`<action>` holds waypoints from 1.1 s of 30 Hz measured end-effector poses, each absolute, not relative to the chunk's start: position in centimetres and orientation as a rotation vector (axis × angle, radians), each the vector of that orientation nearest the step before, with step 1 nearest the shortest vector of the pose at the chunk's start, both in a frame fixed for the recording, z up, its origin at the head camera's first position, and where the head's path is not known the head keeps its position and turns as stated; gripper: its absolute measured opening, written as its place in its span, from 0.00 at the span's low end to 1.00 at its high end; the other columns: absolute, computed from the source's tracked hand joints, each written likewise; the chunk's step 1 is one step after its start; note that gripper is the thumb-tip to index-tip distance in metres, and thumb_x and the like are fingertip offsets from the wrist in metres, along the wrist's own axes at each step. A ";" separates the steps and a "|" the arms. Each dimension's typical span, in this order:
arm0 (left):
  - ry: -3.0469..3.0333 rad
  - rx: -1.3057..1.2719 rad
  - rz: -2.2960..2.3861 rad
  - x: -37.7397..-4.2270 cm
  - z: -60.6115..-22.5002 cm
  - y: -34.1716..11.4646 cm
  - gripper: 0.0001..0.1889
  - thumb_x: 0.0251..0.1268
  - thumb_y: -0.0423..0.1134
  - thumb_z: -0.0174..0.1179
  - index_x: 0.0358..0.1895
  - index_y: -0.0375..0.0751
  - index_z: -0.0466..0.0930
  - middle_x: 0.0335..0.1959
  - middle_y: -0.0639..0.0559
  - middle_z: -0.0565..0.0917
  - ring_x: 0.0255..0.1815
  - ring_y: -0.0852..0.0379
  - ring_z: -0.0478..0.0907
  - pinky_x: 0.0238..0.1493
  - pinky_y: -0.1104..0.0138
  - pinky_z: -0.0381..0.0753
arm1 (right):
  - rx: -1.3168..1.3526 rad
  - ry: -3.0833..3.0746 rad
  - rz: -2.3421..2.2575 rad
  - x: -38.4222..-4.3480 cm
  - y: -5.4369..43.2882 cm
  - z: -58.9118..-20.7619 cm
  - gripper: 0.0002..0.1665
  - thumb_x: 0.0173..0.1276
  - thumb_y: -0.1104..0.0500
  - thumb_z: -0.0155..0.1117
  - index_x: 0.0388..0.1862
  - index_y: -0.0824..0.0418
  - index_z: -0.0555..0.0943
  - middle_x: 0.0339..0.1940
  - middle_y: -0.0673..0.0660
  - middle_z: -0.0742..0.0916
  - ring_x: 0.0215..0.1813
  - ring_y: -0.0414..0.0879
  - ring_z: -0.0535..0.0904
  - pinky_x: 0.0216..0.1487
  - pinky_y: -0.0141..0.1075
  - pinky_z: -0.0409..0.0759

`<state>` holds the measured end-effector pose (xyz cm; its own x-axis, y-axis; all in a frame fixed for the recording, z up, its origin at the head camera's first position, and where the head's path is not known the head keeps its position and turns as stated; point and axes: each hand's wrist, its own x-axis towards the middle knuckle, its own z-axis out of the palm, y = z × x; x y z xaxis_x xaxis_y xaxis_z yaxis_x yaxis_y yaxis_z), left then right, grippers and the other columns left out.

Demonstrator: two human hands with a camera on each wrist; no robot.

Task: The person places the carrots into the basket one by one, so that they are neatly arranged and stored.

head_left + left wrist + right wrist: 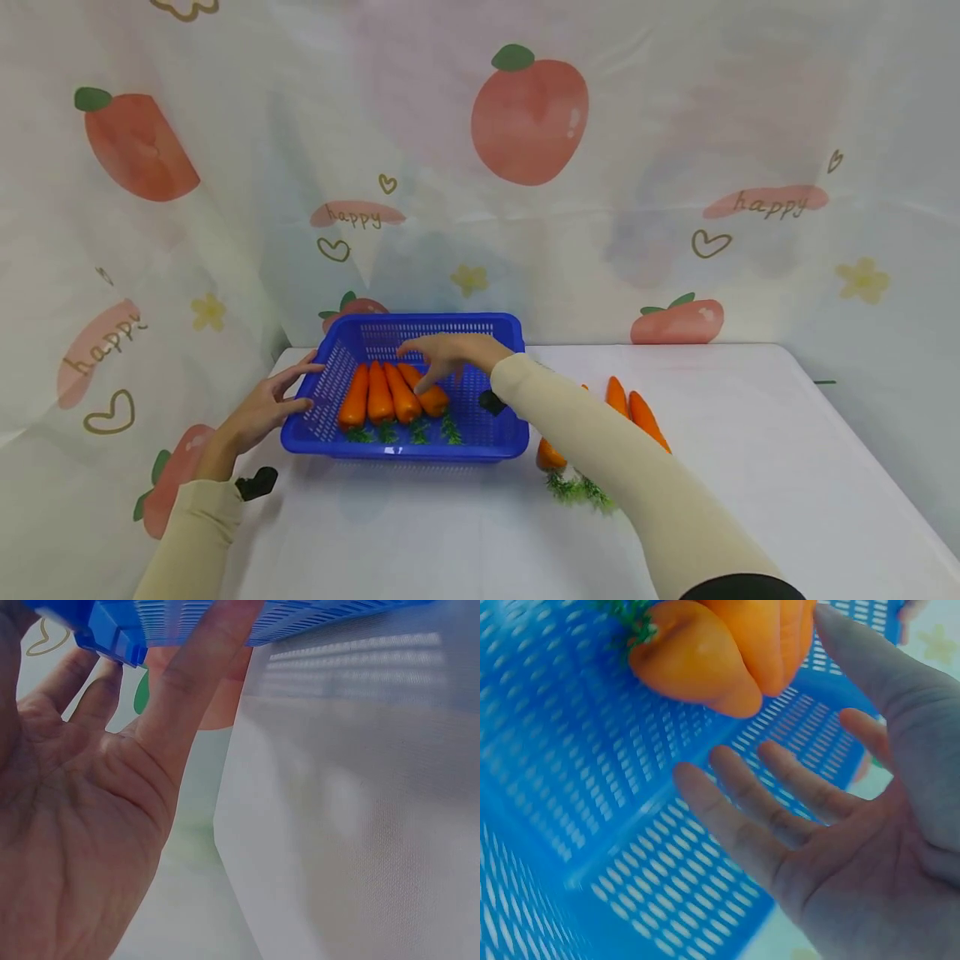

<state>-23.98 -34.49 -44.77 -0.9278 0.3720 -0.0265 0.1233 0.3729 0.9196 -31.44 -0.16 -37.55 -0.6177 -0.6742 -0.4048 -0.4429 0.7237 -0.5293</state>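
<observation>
A blue perforated plastic basket stands on the table, with several orange carrots side by side inside, leafy tops toward me. My left hand touches the basket's left rim with spread, fairly straight fingers. In the left wrist view, its thumb reaches up to the blue plastic. Over the right part of the basket is my right hand, its fingers spread and holding nothing. The right wrist view has its thumb close to the carrots; whether it touches them I cannot tell.
To the right of the basket, more carrots with green tops lie on the white table, partly hidden by my right forearm. A fruit-patterned cloth hangs behind and at the sides.
</observation>
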 end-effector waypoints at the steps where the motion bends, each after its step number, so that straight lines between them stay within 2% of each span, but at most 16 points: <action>1: 2.403 0.443 1.581 -24.0 -44.8 -34.5 0.31 0.74 0.35 0.60 0.78 0.42 0.63 0.86 0.50 0.41 0.82 0.26 0.40 0.60 0.36 0.77 | -0.892 2.354 -0.487 -31.4 0.1 -37.2 0.46 0.71 0.50 0.70 0.83 0.47 0.59 0.80 0.60 0.66 0.71 0.56 0.73 0.55 0.51 0.85; 6: 2.397 0.459 1.586 -23.8 -44.5 -34.4 0.31 0.74 0.35 0.60 0.78 0.41 0.63 0.86 0.49 0.42 0.81 0.24 0.40 0.59 0.35 0.77 | -1.108 2.443 -0.426 -31.0 1.7 -35.5 0.45 0.71 0.47 0.70 0.82 0.48 0.62 0.75 0.62 0.73 0.71 0.57 0.72 0.66 0.50 0.76; 9: 2.394 0.469 1.590 -23.8 -44.5 -34.5 0.31 0.74 0.34 0.59 0.77 0.40 0.63 0.86 0.48 0.42 0.81 0.24 0.40 0.58 0.34 0.76 | -1.191 2.487 -0.435 -30.4 2.9 -34.8 0.45 0.70 0.46 0.71 0.81 0.48 0.62 0.70 0.61 0.77 0.67 0.57 0.75 0.63 0.48 0.78; 12: 2.391 0.476 1.592 -23.8 -44.5 -34.5 0.31 0.74 0.34 0.59 0.77 0.40 0.63 0.86 0.48 0.42 0.81 0.24 0.40 0.59 0.33 0.76 | -1.249 2.534 -0.450 -29.7 4.3 -34.2 0.46 0.70 0.45 0.71 0.82 0.48 0.62 0.66 0.60 0.78 0.58 0.53 0.79 0.57 0.43 0.81; 16: 2.394 0.486 1.593 -23.8 -44.5 -34.5 0.31 0.74 0.35 0.59 0.77 0.40 0.63 0.86 0.48 0.42 0.81 0.24 0.40 0.59 0.33 0.76 | -1.286 2.580 -0.521 -28.5 6.3 -33.6 0.47 0.69 0.43 0.72 0.82 0.47 0.62 0.65 0.59 0.77 0.48 0.47 0.80 0.51 0.40 0.82; 20: 2.402 0.498 1.594 -23.8 -44.5 -34.5 0.31 0.74 0.34 0.59 0.77 0.40 0.63 0.86 0.47 0.42 0.81 0.24 0.40 0.59 0.32 0.75 | -1.301 2.615 -0.622 -27.5 8.6 -33.0 0.48 0.68 0.43 0.73 0.82 0.48 0.63 0.66 0.60 0.77 0.48 0.48 0.81 0.51 0.43 0.83; 25: 2.403 0.498 1.595 -23.8 -44.5 -34.5 0.31 0.74 0.35 0.59 0.77 0.40 0.63 0.86 0.47 0.42 0.81 0.25 0.40 0.59 0.33 0.75 | -1.266 2.651 -0.703 -26.3 12.0 -32.9 0.48 0.67 0.45 0.74 0.82 0.49 0.62 0.67 0.60 0.76 0.53 0.51 0.83 0.52 0.45 0.85; 30: 2.407 0.506 1.594 -23.8 -44.6 -34.5 0.31 0.75 0.35 0.59 0.77 0.40 0.63 0.86 0.48 0.42 0.81 0.24 0.40 0.59 0.33 0.75 | -1.231 2.733 -0.735 -24.9 15.8 -33.1 0.48 0.66 0.45 0.75 0.81 0.50 0.64 0.65 0.60 0.78 0.53 0.54 0.83 0.42 0.39 0.87; 33: 2.409 0.499 1.591 -23.9 -44.8 -34.6 0.31 0.75 0.35 0.59 0.77 0.41 0.63 0.86 0.48 0.41 0.81 0.24 0.39 0.59 0.34 0.76 | -1.172 2.795 -0.757 -23.8 18.2 -33.2 0.49 0.64 0.45 0.77 0.80 0.49 0.66 0.64 0.60 0.79 0.51 0.52 0.83 0.40 0.40 0.87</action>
